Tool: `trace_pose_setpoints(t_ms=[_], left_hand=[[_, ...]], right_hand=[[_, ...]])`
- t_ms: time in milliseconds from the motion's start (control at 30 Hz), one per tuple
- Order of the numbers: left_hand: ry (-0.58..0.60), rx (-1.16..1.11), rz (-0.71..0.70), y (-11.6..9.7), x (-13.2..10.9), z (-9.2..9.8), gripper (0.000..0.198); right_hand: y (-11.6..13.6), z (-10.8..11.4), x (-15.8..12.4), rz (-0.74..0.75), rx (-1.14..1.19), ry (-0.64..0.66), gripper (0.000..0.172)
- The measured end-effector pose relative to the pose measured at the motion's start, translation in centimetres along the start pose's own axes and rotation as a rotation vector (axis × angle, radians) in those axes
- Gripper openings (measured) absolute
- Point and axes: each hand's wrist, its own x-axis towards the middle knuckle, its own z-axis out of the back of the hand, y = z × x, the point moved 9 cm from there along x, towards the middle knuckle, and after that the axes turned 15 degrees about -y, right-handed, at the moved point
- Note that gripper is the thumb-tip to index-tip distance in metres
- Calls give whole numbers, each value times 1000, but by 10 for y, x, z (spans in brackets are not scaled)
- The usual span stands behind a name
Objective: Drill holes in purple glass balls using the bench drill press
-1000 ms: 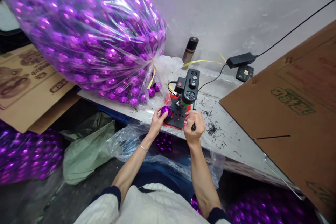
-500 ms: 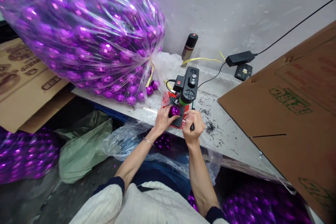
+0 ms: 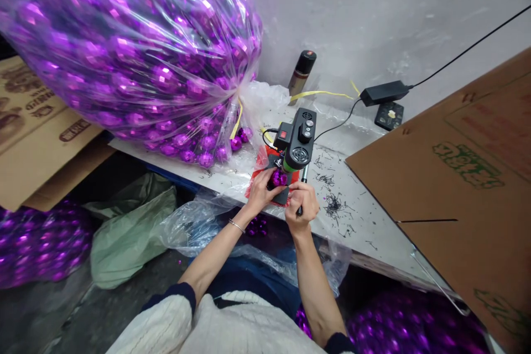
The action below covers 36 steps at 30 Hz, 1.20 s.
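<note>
My left hand (image 3: pixel 262 190) grips a shiny purple faceted ball (image 3: pixel 279 177) from its left side, thumb in front. The ball sits under the head of a small black bench drill press (image 3: pixel 299 146), over its dark base plate (image 3: pixel 282 196). Wrapped round the drill press's lever handle (image 3: pixel 299 211) is my right hand (image 3: pixel 303 203), closed in a fist to the right of the ball. Red sheeting (image 3: pixel 254 177) lies beneath the base. The drill head hides the top of the ball and the bit.
A big clear bag of purple balls (image 3: pixel 157 66) rests at the left. On the right stands a cardboard box (image 3: pixel 460 177). Black shavings (image 3: pixel 333 203) litter the white table (image 3: pixel 360 227). Behind are a spray can (image 3: pixel 302 74) and a power adapter (image 3: pixel 385 92).
My right fist has moved slightly down and left with the lever handle. My left hand stays at the ball, which looks slightly turned. The view has shifted a little.
</note>
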Motion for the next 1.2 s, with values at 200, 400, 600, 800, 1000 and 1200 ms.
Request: trace_pose_setpoints(t_ms=[200, 400, 600, 800, 1000, 1200], left_hand=[[14, -2, 13, -1, 0, 0, 52], [16, -2, 23, -1, 1, 0, 52], [13, 13, 16, -1, 1, -1, 53], [11, 24, 3, 0, 2, -1, 54], [16, 21, 8, 0, 1, -2, 50], [-7, 1, 14, -1, 6, -1, 52]], right_hand=[[-7, 0, -9, -10, 31, -27, 19], [-9, 1, -13, -10, 27, -37, 19], [-10, 0, -15, -16, 21, -41, 20], [-10, 0, -17, -8, 20, -67, 20], [-6, -5, -26, 113, 4, -54, 22], [-9, 2, 7, -105, 9, -110, 26]])
